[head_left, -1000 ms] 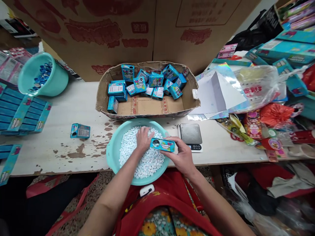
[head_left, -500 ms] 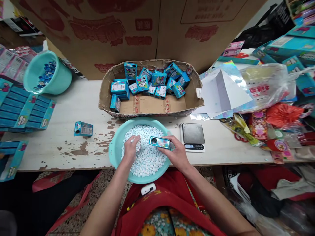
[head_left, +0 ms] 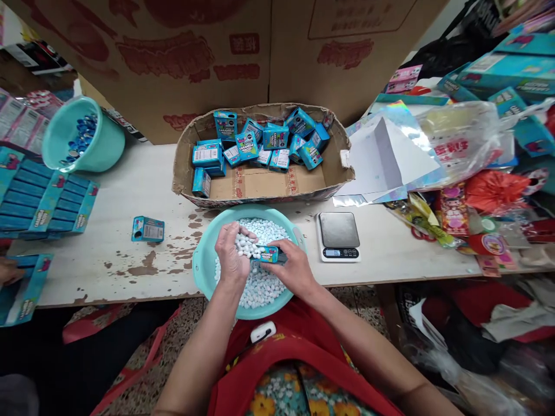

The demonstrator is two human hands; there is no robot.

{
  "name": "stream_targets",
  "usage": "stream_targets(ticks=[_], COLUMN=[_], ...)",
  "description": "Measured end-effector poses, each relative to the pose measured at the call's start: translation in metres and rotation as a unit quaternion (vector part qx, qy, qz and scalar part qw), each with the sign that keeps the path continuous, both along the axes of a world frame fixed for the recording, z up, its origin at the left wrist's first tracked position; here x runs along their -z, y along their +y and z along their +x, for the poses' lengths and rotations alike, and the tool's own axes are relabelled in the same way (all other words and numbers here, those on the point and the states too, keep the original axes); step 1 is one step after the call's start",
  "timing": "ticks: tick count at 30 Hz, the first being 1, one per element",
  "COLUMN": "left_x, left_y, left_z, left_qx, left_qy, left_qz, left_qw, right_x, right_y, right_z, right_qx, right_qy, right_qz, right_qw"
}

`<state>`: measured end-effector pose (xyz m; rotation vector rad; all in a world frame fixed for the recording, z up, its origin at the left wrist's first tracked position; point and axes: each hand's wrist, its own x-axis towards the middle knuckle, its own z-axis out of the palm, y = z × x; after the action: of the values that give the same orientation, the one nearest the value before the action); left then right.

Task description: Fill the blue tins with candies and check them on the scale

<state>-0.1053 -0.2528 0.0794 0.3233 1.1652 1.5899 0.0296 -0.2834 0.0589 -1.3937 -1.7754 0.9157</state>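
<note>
Beyond the right hand [head_left: 295,269] and left hand [head_left: 231,257]: cardboard tray [head_left: 262,188] of blue boxes [head_left: 276,137]. Beneath both hands: turquoise basin [head_left: 207,254] of white pieces [head_left: 265,289]. Beyond and right of the right hand: scale [head_left: 339,230], display [head_left: 333,253] lit. In the right hand, pinched between thumb and fingers: small blue box [head_left: 269,254], above the basin. In the left hand, curled and cupping: heaped handful [head_left: 248,247], partly hiding the box's left end.

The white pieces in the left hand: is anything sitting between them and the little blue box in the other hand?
Nothing visible: the white pieces cupped in the left hand overlap one end of the blue box held by the right hand in this view. That end is hidden, so I can't tell whether they touch.
</note>
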Motion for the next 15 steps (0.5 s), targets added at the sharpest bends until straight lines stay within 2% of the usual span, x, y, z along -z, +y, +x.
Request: stream_targets(ticks=[11, 15], left_x=[-0.003, -0.005], left_y=[0.000, 0.001], left_z=[0.011, 0.013], left_qx=[0.011, -0.015], left_qy=[0.044, 0.069], left_qz=[0.012, 0.016], left_qw=[0.999, 0.997], right_x=[-0.012, -0.013], right_y=[-0.001, -0.002], right_z=[0.003, 0.002], right_qx=[-0.001, -0.001], right_qy=[-0.033, -0.027], right_qz=[-0.004, -0.008], right_qw=[0.999, 1.000])
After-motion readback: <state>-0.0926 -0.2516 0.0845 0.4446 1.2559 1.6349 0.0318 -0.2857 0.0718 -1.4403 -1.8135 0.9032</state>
